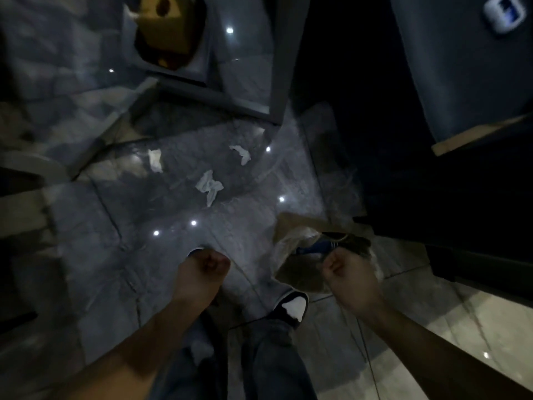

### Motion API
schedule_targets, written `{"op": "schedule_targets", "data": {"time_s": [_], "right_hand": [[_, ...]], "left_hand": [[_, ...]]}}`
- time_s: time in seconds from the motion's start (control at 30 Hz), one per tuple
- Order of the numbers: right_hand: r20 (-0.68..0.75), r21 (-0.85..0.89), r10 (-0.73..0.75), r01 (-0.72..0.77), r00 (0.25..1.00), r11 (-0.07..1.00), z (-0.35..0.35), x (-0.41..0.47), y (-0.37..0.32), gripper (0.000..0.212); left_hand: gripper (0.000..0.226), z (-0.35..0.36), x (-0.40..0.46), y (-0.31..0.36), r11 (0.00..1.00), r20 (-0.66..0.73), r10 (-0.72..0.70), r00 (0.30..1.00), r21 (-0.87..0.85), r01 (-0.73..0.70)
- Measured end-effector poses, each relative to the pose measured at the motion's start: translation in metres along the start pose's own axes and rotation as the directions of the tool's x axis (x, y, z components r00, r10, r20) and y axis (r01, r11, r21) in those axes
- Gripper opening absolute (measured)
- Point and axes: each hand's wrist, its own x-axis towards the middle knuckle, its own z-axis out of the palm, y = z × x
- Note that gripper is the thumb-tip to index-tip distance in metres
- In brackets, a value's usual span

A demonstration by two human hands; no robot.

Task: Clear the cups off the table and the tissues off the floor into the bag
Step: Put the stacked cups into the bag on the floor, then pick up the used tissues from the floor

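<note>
Two bare forearms reach down over a pair of denim-clad legs (271, 359) and a dark shoe with a white toe (292, 307), both hands curled into fists above a glossy grey tiled floor (95, 255). At the left, the left hand (206, 265) is clenched tight, its grip closed with nothing visible inside it. At the right, the right hand (346, 272) is also clenched, its grip closed on the crumpled rim of a clear plastic bag (288, 243) that hangs open just beyond the knuckles; something blue and dark shows through the bag, too blurred to identify. Farther out on the floor lie three crumpled white tissues: one nearest the hands in the middle (210, 186), one to the left (155, 160), and one to the right (240, 153), all well apart from the bag. Ceiling lights reflect as bright dots on the tiles. A yellow object (167, 33) sits at the far upper left, and a dark grey surface (461, 67) fills the upper right. The scene is dim and motion-blurred.
</note>
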Motion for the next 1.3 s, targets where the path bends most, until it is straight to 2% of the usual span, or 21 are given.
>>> {"op": "schedule_targets", "data": {"time_s": [0.1,0.2,0.3,0.33,0.43,0.57,0.67,0.73,0.9,1.0,1.13,1.23,1.3], "right_hand": [[-0.013,-0.039,-0.076,0.076,0.997,0.996,0.008,0.010,-0.037,0.018],[-0.026,-0.036,-0.156,0.156,0.987,0.987,0.020,0.018,-0.072,0.028],[0.008,0.005,-0.179,0.178,0.984,0.984,0.034,0.027,-0.101,0.015],[0.031,-0.005,-0.188,0.189,0.982,0.982,0.039,0.029,-0.111,0.017],[0.086,-0.083,-0.235,0.242,0.968,0.967,0.056,0.036,-0.134,0.037],[0.073,-0.176,-0.291,0.300,0.954,0.938,0.079,0.045,-0.163,0.049],[0.090,-0.241,-0.339,0.351,0.936,0.905,0.097,0.054,-0.178,0.056],[0.098,-0.281,-0.354,0.367,0.930,0.887,0.111,0.066,-0.181,0.060],[0.088,-0.278,-0.355,0.365,0.931,0.889,0.148,0.107,-0.178,0.059],[0.126,-0.382,-0.378,0.397,0.917,0.835,0.168,0.140,-0.175,0.055],[0.194,-0.404,-0.439,0.479,0.877,0.779,0.196,0.185,-0.166,0.047],[0.266,-0.455,-0.484,0.551,0.834,0.699,0.215,0.218,-0.157,0.053],[0.266,-0.504,-0.515,0.573,0.815,0.647,0.222,0.242,-0.156,0.051]], "left_hand": [[0.029,-0.024,0.004,-0.005,0.999,-0.005,0.038,0.999,0.018,-0.038],[0.023,-0.047,0.015,-0.011,0.996,-0.038,0.086,0.996,0.030,-0.085],[0.011,-0.070,0.025,-0.017,0.984,-0.057,0.165,0.985,0.081,-0.160],[0.014,-0.079,0.027,-0.018,0.976,-0.051,0.196,0.979,0.109,-0.190],[0.045,-0.105,0.036,-0.026,0.923,0.053,0.283,0.958,0.254,-0.288],[0.067,-0.144,0.051,-0.038,0.815,0.121,0.350,0.929,0.450,-0.365],[0.076,-0.165,0.064,-0.050,0.720,0.171,0.350,0.921,0.580,-0.382],[0.080,-0.172,0.073,-0.056,0.692,0.181,0.353,0.918,0.610,-0.386],[0.075,-0.168,0.100,-0.068,0.676,0.171,0.342,0.924,0.638,-0.368],[0.074,-0.159,0.123,-0.076,0.672,0.183,0.340,0.923,0.639,-0.374],[0.072,-0.150,0.167,-0.095,0.617,0.196,0.404,0.894,0.662,-0.424],[0.079,-0.145,0.207,-0.104,0.614,0.200,0.383,0.902,0.674,-0.410],[0.072,-0.144,0.235,-0.105,0.584,0.238,0.370,0.898,0.692,-0.424]]}}
